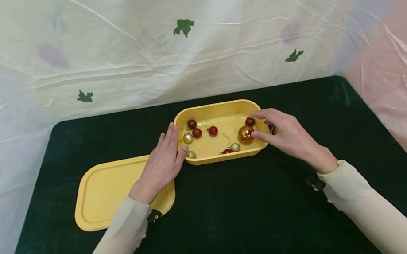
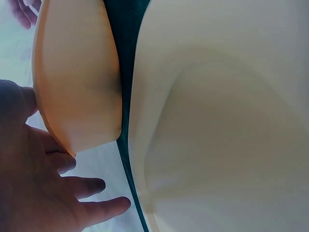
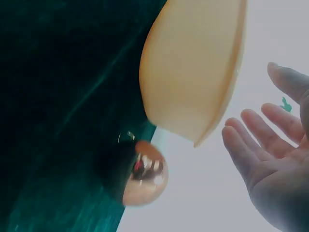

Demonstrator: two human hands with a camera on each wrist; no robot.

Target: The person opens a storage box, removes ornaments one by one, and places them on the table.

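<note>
A yellow oval tub [image 1: 225, 157] stands on the dark green table and holds several Christmas baubles. Among them are a large copper bauble [image 1: 246, 134], a dark red bauble [image 1: 213, 130] and a small gold bauble [image 1: 188, 138]. My left hand [image 1: 161, 161] rests with straight fingers at the tub's left rim, thumb at the front corner. Spread and holding nothing, my right hand [image 1: 287, 133] hovers by the right rim, its thumb overlapping the copper bauble in the head view. Another copper bauble [image 3: 148, 174] lies on the table just right of the tub, mostly hidden behind that hand in the head view.
A flat yellow lid [image 1: 107, 194] lies left of the tub, partly under my left forearm. Pale fabric [image 1: 235, 27] with green leaf shapes hangs behind the table's far edge and along its sides.
</note>
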